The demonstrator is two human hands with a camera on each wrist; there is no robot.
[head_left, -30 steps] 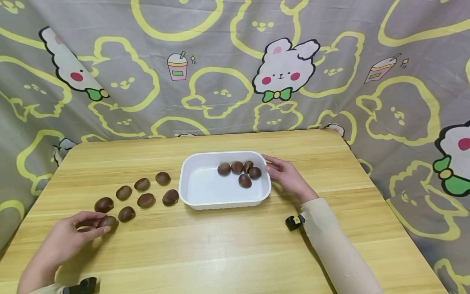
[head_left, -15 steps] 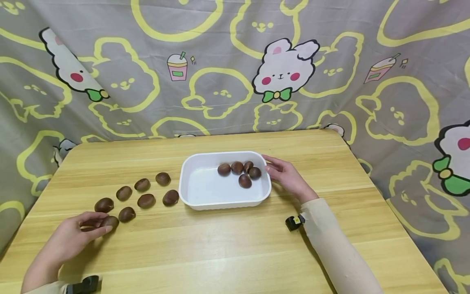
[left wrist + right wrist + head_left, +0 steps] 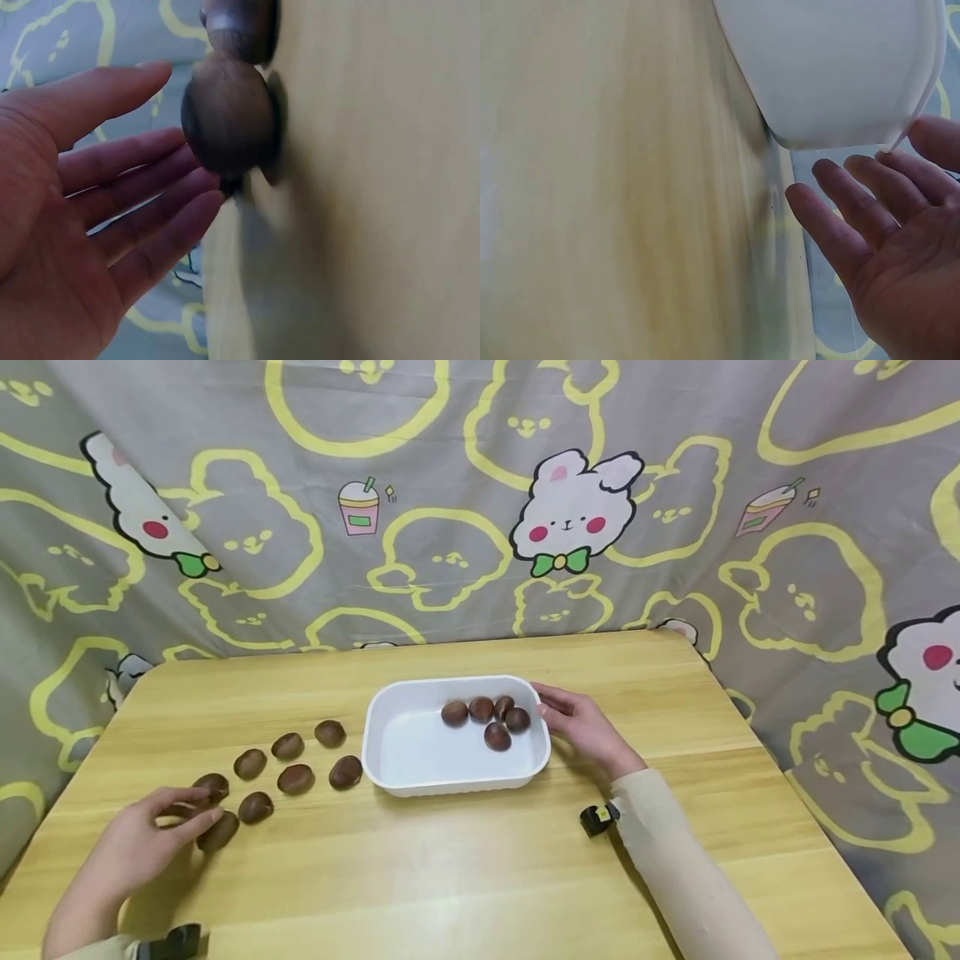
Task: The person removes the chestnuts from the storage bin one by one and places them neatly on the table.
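Observation:
Beside a brown chestnut (image 3: 218, 831) at the near left of the group, my left hand (image 3: 131, 847) hovers with its fingers apart and nothing between them. The left wrist view shows this hand (image 3: 90, 187) with relaxed fingers, their tips close to a chestnut (image 3: 229, 116); whether they touch it I cannot tell. My right hand (image 3: 588, 731) rests against the right end of a white tray (image 3: 456, 787) that holds several chestnuts (image 3: 497, 737). In the right wrist view, the thumb of that hand (image 3: 900, 240) is at the rim of the tray (image 3: 832, 75), fingers loosely extended.
More chestnuts (image 3: 296, 779) lie in two loose rows left of the tray, one almost against its wall. The wooden table (image 3: 480, 877) meets a patterned curtain (image 3: 450, 560) behind. Black wrist devices are on both sleeves.
My left hand has let go of the near-left chestnut, which sits slightly turned on the table, and its fingers have shifted away from it. The right hand stays by the tray. The head view has tilted slightly.

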